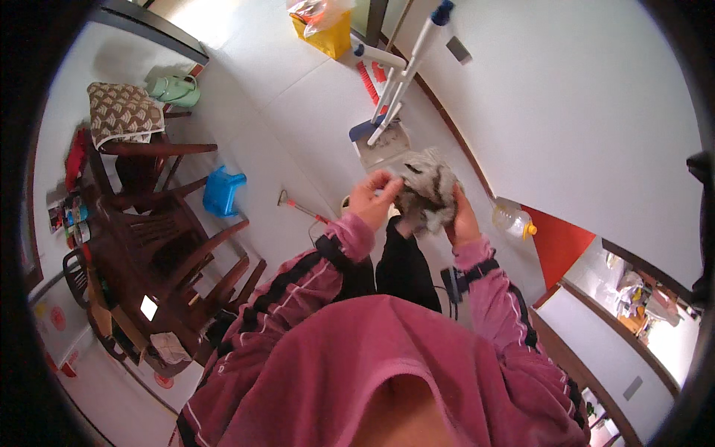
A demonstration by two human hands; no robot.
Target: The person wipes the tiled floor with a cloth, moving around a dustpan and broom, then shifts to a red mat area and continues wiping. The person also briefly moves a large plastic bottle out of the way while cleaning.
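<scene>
One pale tiled floor (275, 141) stretches across the middle of the frame, bending away at its edges. Dark wooden chairs (160, 238) crowd the left side, a patterned cushion (123, 112) at their upper end and a small blue stool (222, 191) just beside them. At upper centre sit a yellow container (331, 41) and a white tubular frame (398, 74); below the frame is a dustpan (381, 149). A white panel (581, 112) fills the upper right, with a clear yellow-capped bottle (510, 221) near its lower edge.

Both my forearms, in pink sleeves (298, 279), rise from the lower edge and draw inward toward the centre. Between them, just right of centre, is a grey shaggy bundle (436, 190), held above the floor. My right fingers (460, 203) grip its right side. My left fingers (383, 181) are bent in close at its left edge, tips nearly together; I cannot tell whether they pinch a strand.
</scene>
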